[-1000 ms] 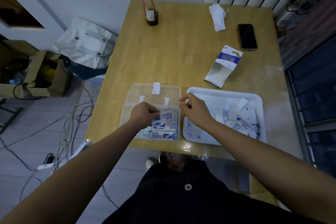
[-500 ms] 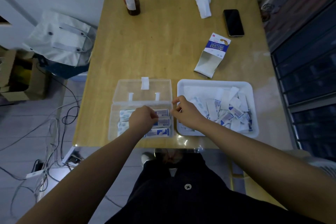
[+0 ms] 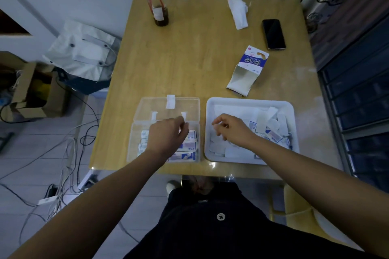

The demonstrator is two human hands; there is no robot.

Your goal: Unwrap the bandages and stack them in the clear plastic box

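Works over box and tray at the near edge of the tabletop (image 3: 189, 59).
Holds left hand (image 3: 168, 135) above the open clear plastic box (image 3: 134, 143), fingers curled, thumb against forefinger; cannot tell whether gripping anything. Holds right hand (image 3: 231, 130) above the left half of the white tray (image 3: 250, 100), fingers loosely curled; cannot tell whether pinching anything. Shows bandages (image 3: 189, 146) stacked in rows inside the box, a heap of wrappers (image 3: 273, 130) in the tray's right half, a bandage carton (image 3: 248, 69) lying beyond the tray.
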